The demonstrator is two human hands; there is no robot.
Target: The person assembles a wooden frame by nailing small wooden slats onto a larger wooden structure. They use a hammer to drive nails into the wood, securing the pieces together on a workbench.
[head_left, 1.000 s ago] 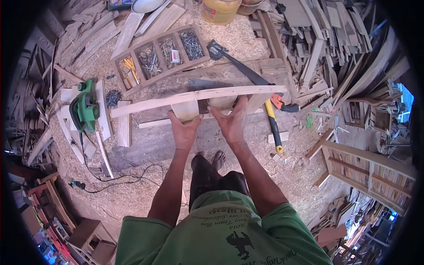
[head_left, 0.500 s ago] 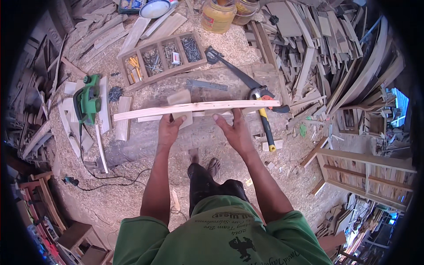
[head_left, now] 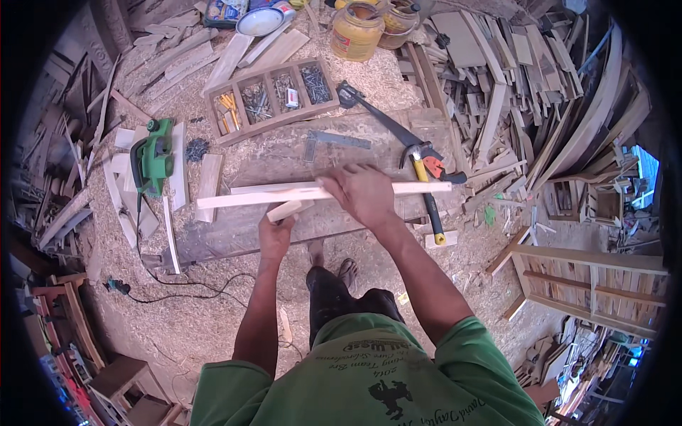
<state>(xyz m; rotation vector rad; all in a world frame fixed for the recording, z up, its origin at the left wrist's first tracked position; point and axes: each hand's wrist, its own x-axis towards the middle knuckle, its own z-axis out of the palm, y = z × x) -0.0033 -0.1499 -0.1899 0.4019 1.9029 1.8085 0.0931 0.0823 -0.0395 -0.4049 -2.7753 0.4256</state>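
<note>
A long, pale, slightly bowed wood strip runs left to right above the workbench. My right hand lies over the middle of it, back of the hand up, with fingers closed around the strip. Below the strip, my left hand grips a short wooden block between thumb and fingers; part of the block is hidden by the hand and the strip. Behind the long strip another thin wood strip lies on the bench. A hammer with a yellow and black handle sits at the right, under the strip's end.
A green electric planer stands at the left, its cord trailing down. Farther back are a compartment box of nails and pencils, a metal square, a handsaw and yellow tubs. Scrap wood is heaped at the right.
My right hand has moved from beneath the strip to over its middle. The block, formerly crossing behind the strip, is now below it in my left hand. The strip's face has turned.
</note>
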